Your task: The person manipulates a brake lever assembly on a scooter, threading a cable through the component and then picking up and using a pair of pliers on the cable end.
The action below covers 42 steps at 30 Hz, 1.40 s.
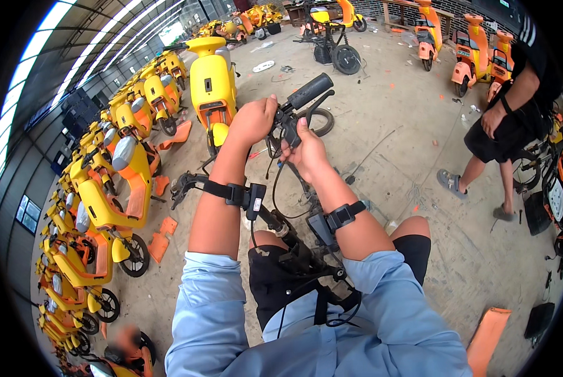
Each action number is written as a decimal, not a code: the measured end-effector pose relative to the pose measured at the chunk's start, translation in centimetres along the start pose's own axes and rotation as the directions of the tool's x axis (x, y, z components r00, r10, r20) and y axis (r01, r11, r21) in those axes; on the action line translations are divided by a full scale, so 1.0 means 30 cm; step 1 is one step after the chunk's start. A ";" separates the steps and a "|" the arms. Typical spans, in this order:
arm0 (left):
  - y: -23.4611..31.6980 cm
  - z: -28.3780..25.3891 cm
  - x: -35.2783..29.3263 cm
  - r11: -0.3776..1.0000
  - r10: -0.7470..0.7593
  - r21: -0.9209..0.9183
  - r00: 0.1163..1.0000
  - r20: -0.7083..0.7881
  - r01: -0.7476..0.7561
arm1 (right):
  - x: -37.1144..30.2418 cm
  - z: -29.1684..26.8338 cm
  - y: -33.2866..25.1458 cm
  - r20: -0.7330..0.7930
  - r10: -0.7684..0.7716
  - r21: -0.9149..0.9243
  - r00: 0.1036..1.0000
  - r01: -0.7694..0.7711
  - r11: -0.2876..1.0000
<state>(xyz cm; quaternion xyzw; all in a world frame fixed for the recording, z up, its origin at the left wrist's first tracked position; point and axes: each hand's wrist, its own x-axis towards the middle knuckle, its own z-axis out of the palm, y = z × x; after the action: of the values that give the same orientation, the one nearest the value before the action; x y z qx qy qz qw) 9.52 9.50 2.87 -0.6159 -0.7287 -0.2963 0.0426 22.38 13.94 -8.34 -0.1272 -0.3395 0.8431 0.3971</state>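
My left hand is closed with its fingertips against the inner side of a black handlebar fitting; what they pinch is hidden. My right hand grips the black brake lever housing from below, thumb on its side. Beyond both hands the black rubber handlebar grip points up and to the right, with the brake lever beside it. Thin black cables hang from the housing. The handlebar belongs to a stripped scooter frame between my legs; its other end lies left of my left forearm.
Rows of yellow scooters fill the left side, one yellow scooter close ahead. Orange panels lie on the floor. At right a person in dark clothes stands near scooter parts. A bare wheeled frame stands farther off.
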 end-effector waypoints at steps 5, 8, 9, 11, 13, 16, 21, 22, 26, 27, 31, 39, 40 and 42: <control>0.012 -0.003 -0.011 0.998 0.022 0.066 0.999 -0.033 -0.020 | 0.006 0.004 -0.022 0.004 0.067 -0.002 0.998 -0.067 0.998; 0.030 -0.009 -0.019 0.997 0.044 0.062 0.998 -0.049 -0.041 | 0.006 -0.004 -0.046 0.010 0.115 -0.042 0.993 -0.115 0.993; 0.023 -0.004 -0.020 0.998 0.036 0.061 0.998 -0.060 -0.032 | 0.005 -0.006 -0.055 0.011 0.127 -0.057 0.992 -0.126 0.990; 0.003 -0.002 -0.013 0.997 0.028 0.068 0.996 -0.087 -0.022 | 0.000 0.008 -0.070 -0.001 0.148 -0.078 0.989 -0.147 0.986; -0.005 0.002 -0.014 0.998 0.034 0.061 0.995 -0.089 -0.029 | -0.010 0.021 -0.088 -0.038 0.175 -0.097 0.984 -0.178 0.979; 0.005 -0.005 -0.018 0.995 0.060 0.085 0.994 -0.090 -0.053 | -0.025 0.035 -0.134 -0.062 0.226 -0.170 0.972 -0.233 0.958; 0.019 -0.006 -0.056 0.994 0.107 0.037 0.984 -0.143 -0.103 | 0.028 -0.070 -0.339 -0.008 0.501 -0.277 0.865 -0.484 0.830; 0.024 -0.006 -0.060 0.995 0.096 0.041 0.987 -0.131 -0.092 | 0.015 -0.061 -0.365 -0.066 0.436 -0.362 0.897 -0.429 0.827; 0.038 -0.018 -0.072 0.999 0.035 0.031 0.995 -0.091 -0.032 | -0.046 -0.008 -0.316 -0.189 0.376 -0.407 0.907 -0.421 0.811; 0.035 -0.019 -0.077 0.999 0.041 0.009 0.994 -0.103 -0.040 | -0.059 -0.029 -0.279 -0.130 0.376 -0.375 0.918 -0.396 0.838; 0.071 -0.014 -0.083 0.999 0.035 0.037 0.997 -0.071 -0.032 | -0.113 -0.074 -0.154 -0.145 0.235 -0.286 0.961 -0.268 0.920; 0.090 0.012 -0.167 0.904 0.326 -0.134 0.859 -0.395 -0.405 | -0.297 -0.165 -0.092 -0.007 -0.059 -0.383 0.998 0.052 0.922; 0.103 0.027 -0.225 0.884 0.290 -0.230 0.863 -0.414 -0.407 | -0.327 -0.177 -0.106 0.019 -0.084 -0.383 0.996 0.085 0.920; 0.116 0.072 -0.350 0.840 0.253 -0.410 0.925 -0.285 -0.356 | -0.393 -0.202 -0.112 0.063 -0.122 -0.369 0.990 0.137 0.919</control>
<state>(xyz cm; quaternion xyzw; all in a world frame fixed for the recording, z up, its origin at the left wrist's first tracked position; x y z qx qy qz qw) 15.89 1.60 -2.05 -0.6805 -0.5220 -0.5137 0.0245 34.98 9.42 -11.20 -0.1610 -0.5086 0.7376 0.4140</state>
